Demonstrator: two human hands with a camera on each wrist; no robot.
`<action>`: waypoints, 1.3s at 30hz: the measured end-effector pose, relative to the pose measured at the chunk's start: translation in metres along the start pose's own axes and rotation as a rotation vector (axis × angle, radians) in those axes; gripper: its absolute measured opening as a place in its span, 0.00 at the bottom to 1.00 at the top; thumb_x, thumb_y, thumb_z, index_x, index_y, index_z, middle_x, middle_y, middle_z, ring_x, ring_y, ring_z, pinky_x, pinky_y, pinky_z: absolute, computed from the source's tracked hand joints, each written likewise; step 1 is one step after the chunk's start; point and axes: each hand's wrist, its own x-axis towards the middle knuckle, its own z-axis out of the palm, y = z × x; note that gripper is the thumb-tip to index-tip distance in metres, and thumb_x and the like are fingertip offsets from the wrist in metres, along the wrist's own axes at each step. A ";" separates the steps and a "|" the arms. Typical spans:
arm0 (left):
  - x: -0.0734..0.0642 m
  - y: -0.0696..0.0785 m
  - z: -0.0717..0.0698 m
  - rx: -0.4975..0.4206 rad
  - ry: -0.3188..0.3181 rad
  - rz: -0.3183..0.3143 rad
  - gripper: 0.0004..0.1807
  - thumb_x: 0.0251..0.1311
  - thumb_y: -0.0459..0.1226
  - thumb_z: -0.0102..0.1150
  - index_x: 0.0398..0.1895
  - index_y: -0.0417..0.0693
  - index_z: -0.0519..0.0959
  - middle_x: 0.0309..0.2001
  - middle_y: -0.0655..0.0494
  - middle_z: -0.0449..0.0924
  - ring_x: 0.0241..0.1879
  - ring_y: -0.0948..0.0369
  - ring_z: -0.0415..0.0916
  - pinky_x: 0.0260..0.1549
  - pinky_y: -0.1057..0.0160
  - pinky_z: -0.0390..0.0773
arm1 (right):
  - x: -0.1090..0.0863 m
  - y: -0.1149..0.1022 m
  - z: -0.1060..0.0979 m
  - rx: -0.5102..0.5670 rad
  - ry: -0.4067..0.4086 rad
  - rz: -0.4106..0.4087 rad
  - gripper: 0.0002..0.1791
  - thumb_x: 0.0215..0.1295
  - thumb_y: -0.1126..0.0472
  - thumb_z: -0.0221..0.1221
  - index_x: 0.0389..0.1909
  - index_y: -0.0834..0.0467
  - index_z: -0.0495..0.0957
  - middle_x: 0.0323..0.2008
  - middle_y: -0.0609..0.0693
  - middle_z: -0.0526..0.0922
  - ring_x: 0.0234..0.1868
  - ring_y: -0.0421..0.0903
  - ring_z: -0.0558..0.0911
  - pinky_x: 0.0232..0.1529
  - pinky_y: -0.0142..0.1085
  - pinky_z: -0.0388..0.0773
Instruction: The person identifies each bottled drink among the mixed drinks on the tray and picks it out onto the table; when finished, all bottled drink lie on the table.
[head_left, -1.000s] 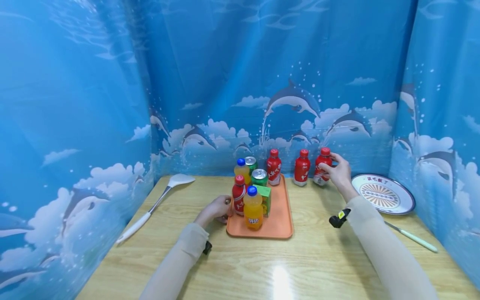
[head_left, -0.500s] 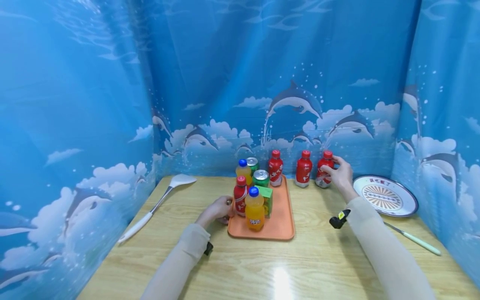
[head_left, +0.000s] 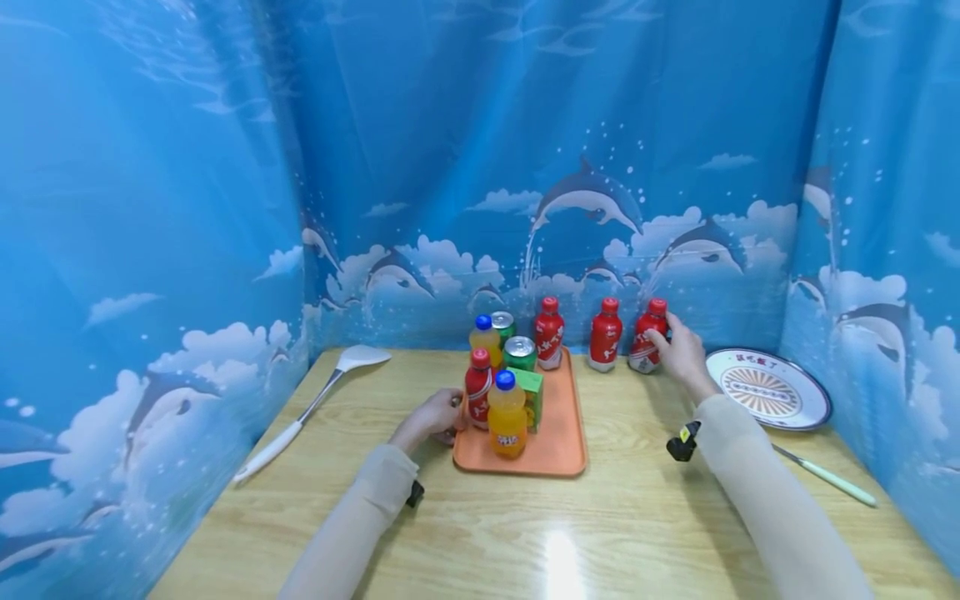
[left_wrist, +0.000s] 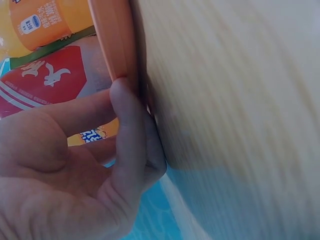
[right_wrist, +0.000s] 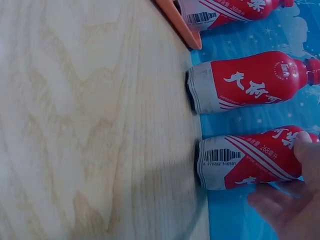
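Note:
My right hand (head_left: 681,354) holds a red cola bottle (right_wrist: 265,156) with a white lower part, thumb on its near side and fingers behind. Its base stands on the table. Left of it is a second red cola bottle (head_left: 604,335), upright and apart. My left hand (left_wrist: 75,170) pinches the left rim of the orange tray (head_left: 558,446). The tray carries red bottles at its front left (head_left: 477,392) and back right (head_left: 549,333), an orange soda bottle (head_left: 507,421), another orange drink behind (head_left: 484,337), two green cans (head_left: 519,354) and a green carton (head_left: 532,396).
A white-headed spatula (head_left: 318,400) lies at the table's left side. On the right, a patterned plate (head_left: 810,400) leans close to the curtain, with a green-handled utensil (head_left: 836,483) in front of it. Blue dolphin curtains (head_left: 450,167) enclose the table's back and sides.
The cola bottle in my right hand has shifted slightly right and down, away from the neighbouring bottle. My left hand stays at the tray rim, and the tray has not moved.

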 end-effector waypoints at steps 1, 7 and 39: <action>0.000 0.000 0.000 -0.001 0.000 0.001 0.41 0.58 0.22 0.58 0.78 0.43 0.66 0.53 0.41 0.80 0.25 0.59 0.75 0.18 0.67 0.83 | -0.001 0.000 0.000 -0.016 -0.007 -0.001 0.42 0.83 0.44 0.47 0.84 0.64 0.47 0.77 0.76 0.60 0.76 0.78 0.60 0.77 0.71 0.59; -0.002 0.000 0.001 0.003 0.006 0.006 0.43 0.55 0.21 0.59 0.79 0.44 0.66 0.63 0.37 0.76 0.26 0.59 0.75 0.19 0.67 0.83 | -0.005 -0.002 -0.002 -0.013 -0.023 0.031 0.43 0.83 0.42 0.46 0.85 0.62 0.44 0.79 0.74 0.56 0.77 0.77 0.59 0.77 0.71 0.59; -0.001 0.002 0.000 0.030 0.021 -0.012 0.42 0.57 0.22 0.58 0.79 0.43 0.66 0.64 0.37 0.76 0.28 0.57 0.78 0.21 0.66 0.85 | -0.082 -0.113 0.045 0.122 0.028 -0.421 0.39 0.74 0.47 0.64 0.80 0.53 0.64 0.75 0.60 0.69 0.75 0.62 0.69 0.71 0.68 0.72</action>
